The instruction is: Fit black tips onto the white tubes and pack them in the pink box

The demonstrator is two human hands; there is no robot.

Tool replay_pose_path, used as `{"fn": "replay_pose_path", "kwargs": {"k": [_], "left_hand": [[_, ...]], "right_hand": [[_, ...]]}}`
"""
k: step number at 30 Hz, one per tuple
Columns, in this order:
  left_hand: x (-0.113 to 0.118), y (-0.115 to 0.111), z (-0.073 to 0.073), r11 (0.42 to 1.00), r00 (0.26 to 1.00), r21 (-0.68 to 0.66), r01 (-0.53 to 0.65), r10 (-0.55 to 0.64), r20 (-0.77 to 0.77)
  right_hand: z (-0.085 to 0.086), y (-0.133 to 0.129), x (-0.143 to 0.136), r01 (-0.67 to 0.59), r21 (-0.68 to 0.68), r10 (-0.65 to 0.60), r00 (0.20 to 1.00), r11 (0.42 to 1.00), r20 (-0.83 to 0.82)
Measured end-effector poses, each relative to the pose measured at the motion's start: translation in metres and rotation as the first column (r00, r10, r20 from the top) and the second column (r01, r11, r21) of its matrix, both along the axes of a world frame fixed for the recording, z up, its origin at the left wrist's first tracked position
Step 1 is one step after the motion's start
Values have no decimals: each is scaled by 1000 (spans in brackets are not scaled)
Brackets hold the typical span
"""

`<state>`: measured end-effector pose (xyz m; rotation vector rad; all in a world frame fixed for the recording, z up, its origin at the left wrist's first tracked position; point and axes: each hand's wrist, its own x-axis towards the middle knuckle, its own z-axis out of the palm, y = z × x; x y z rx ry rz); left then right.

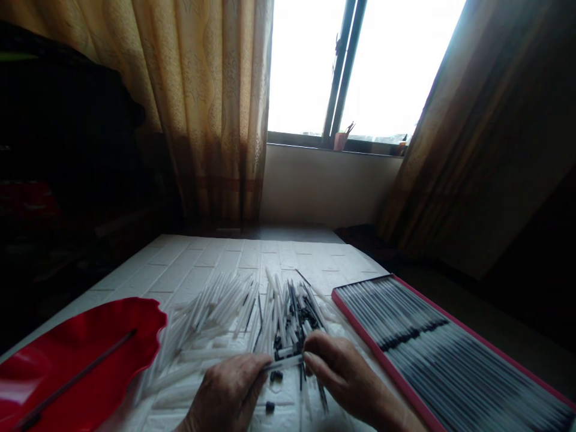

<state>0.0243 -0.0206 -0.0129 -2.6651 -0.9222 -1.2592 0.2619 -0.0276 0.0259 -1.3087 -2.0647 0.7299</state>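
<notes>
A clear pen tube [286, 362] spans the gap between my two hands, low in the middle of the view. My left hand [231, 387] pinches its left end between thumb and fingers. At the right end, the thumb and forefinger of my right hand [339, 372] are closed on it. Just beyond my hands lie thin dark refills [294, 300] mixed with black caps. Translucent tubes [225, 303] are spread to the left of them. A small black cap [270, 407] rests on the white table between my wrists.
A red scalloped bowl [90, 360] holding one long pen stands at the left. At the right, a red-edged box [390, 367] holds rows of pens. Behind the white table [252, 258] are curtains [211, 108] and a window with a small cup [340, 141] on its sill.
</notes>
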Motion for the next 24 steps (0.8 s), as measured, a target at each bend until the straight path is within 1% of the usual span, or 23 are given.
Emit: {"fn": "replay_pose_path", "kwargs": {"k": [7,18,24], "left_hand": [[0,0,-1,1000,1000,2,-10,10,0],[1,0,3,1000,1000,-9,2,-2,6],[2,-2,4,1000,1000,-17,2,-2,1]], "right_hand": [[0,-1,1,-15,5,15,1000,1000,-26],[-4,1,2,-12,3,11,1000,1000,29],[-1,-1,2,-10,-14,10,1000,1000,-14]]}}
